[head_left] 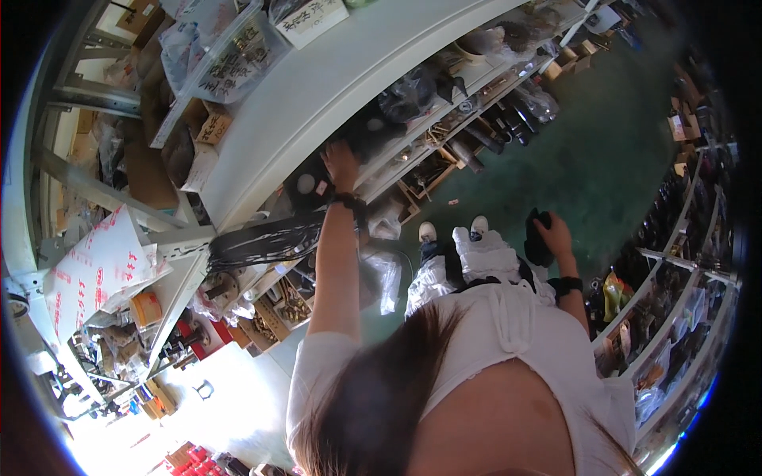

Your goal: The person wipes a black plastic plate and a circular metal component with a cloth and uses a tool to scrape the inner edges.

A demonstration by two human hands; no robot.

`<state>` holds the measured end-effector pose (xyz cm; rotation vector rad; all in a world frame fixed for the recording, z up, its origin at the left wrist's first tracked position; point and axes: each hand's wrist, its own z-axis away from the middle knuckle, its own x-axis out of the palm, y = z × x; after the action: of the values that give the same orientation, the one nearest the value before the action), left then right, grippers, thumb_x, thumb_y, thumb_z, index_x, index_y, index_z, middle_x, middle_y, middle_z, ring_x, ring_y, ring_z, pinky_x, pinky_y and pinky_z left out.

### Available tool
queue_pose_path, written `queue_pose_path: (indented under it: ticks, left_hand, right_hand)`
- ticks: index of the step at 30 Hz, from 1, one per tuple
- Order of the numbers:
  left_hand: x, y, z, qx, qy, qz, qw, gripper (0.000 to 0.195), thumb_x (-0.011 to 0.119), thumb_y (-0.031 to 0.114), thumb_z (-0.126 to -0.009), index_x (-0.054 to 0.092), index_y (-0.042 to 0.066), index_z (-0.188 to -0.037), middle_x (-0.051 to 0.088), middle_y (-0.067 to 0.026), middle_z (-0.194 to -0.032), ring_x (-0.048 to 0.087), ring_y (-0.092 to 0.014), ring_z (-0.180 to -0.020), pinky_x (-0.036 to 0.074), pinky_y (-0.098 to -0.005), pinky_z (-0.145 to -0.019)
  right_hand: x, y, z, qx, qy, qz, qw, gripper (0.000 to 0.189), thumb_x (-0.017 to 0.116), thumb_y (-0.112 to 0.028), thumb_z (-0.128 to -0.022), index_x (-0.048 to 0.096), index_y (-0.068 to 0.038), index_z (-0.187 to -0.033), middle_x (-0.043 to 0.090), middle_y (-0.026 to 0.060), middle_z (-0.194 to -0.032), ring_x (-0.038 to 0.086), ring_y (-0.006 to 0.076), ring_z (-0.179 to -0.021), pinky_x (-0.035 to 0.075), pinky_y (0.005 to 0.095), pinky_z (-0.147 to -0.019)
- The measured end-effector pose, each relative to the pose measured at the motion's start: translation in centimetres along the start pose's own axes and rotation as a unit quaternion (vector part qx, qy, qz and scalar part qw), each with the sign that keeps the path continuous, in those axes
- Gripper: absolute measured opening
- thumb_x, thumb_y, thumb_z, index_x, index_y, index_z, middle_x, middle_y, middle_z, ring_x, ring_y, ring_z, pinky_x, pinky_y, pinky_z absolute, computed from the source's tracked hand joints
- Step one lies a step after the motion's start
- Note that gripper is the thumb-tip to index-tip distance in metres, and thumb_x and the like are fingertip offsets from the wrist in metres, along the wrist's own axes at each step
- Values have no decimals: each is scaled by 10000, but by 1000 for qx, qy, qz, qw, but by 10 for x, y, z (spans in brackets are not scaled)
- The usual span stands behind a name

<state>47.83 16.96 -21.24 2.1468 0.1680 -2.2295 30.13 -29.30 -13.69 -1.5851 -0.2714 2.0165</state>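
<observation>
My left hand (340, 165) reaches onto a shelf below a wide pale shelf board (286, 95). It touches a dark surface among black items; its fingertips are hard to make out, so I cannot tell whether it grips anything. A pale round disc (306, 184) lies beside it. From the shelf post by my forearm hangs a bundle of black strips (268, 241). Low on the other side, my right hand (556, 233) is closed around a soft-looking black bundle (538, 243), held above the green floor (500, 184).
Loaded shelving (678, 250) lines the right side. Wooden boxes of metal parts (292, 303) stand low on the left. Clear plastic wrap (384, 276) hangs near my legs. Cardboard boxes (571, 59) sit on the floor farther along. A printed sheet (98, 268) juts from the left rack.
</observation>
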Motion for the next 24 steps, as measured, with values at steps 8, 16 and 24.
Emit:
queue_pose_path:
  ticks: [8,16,24]
  left_hand:
    - [-35,-19,-25,46,-130,24,990,485,704,438,-606,611,65,-902,588,-104,-908,528,-280,-920,433,-412,-775]
    - [-47,-23,-8,53,-125,142,981,423,691,405,-586,615,71,-834,595,-113,-899,528,-294,-913,418,-422,-762]
    - [-86,40,56,203,42,93,974,315,675,365,-613,609,142,-826,585,-59,-844,518,-233,-886,353,-367,-821]
  right_hand:
    - [6,9,14,38,8,-9,999,452,582,-359,-739,525,1,-1007,580,220,-864,545,382,-811,440,431,-673]
    - [3,-6,7,46,-10,-10,999,447,581,-361,-744,529,16,-978,575,224,-880,543,377,-819,437,424,-675]
    - [-4,-77,-36,-55,8,-224,973,454,623,-362,-730,531,30,-939,586,175,-815,577,273,-765,439,321,-688]
